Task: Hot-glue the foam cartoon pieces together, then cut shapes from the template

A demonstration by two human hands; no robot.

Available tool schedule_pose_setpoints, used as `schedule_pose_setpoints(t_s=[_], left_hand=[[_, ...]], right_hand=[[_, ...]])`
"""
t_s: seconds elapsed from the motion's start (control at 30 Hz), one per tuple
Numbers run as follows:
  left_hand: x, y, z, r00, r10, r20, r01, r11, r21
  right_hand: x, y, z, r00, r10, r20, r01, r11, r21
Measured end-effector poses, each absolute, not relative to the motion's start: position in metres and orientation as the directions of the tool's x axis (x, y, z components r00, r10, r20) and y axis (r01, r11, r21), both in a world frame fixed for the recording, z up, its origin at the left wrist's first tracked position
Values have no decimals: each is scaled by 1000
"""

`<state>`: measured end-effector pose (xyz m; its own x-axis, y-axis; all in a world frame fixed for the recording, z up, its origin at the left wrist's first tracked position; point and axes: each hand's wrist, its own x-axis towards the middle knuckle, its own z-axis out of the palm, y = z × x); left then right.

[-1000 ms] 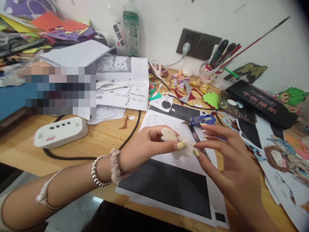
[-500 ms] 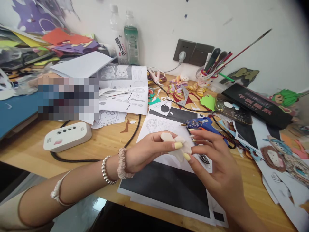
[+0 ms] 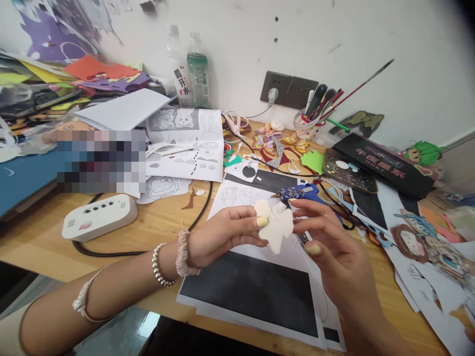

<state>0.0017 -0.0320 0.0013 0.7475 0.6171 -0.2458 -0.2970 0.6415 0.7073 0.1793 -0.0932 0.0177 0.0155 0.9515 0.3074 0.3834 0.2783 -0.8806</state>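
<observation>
A cream-white cut-out (image 3: 277, 226) with rounded lobes and a pointed lower end is up over the printed sheets. My left hand (image 3: 222, 230) pinches its left side between thumb and fingers. To the right, my right hand (image 3: 336, 252) has its thumb and fingers apart. Its fingertips are at the piece's right edge; whether they touch it I cannot tell. A blue hot glue gun (image 3: 302, 192) lies just beyond this hand. Below both hands is a sheet with a large black printed area (image 3: 248, 287).
A white power strip (image 3: 100, 217) sits at the left with a black cable. Printed sheets (image 3: 208, 148) and coloured foam scraps (image 3: 96, 69) pile up behind. Two bottles (image 3: 198, 74) and a brush cup (image 3: 309, 116) stand by the wall. Cut-out characters (image 3: 411, 242) lie at right.
My right thumb has come away from the cut-out, and its fingers have spread. The cut-out now faces me more flatly, still in my left hand. The camera view has shifted slightly.
</observation>
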Motion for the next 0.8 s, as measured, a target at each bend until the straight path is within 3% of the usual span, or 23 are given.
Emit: schedule_pose_setpoints(t_s=[0.23,0.4,0.5,0.57,0.67,0.8], left_hand=[[1,-32,-1,915,400,-53,-294,751,591],[4,-36,-9,954,300,-19,-243,808,536],[6,-37,-11,965,257,-47,-183,794,579],[6,-35,-9,940,317,-124,-162,736,657],[3,-29,-3,789,578,-209,-207,569,796],[-3,-23,6,601,780,-172,-193,351,916]], right_hand=[[175,-85,16,-116,980,160,248,185,-951],[171,-86,15,-144,975,168,197,194,-961],[172,-86,15,-108,981,161,189,179,-965],[174,-86,15,-64,981,182,198,192,-961],[177,-87,18,29,979,204,260,190,-947],[179,-87,21,60,989,136,334,108,-936]])
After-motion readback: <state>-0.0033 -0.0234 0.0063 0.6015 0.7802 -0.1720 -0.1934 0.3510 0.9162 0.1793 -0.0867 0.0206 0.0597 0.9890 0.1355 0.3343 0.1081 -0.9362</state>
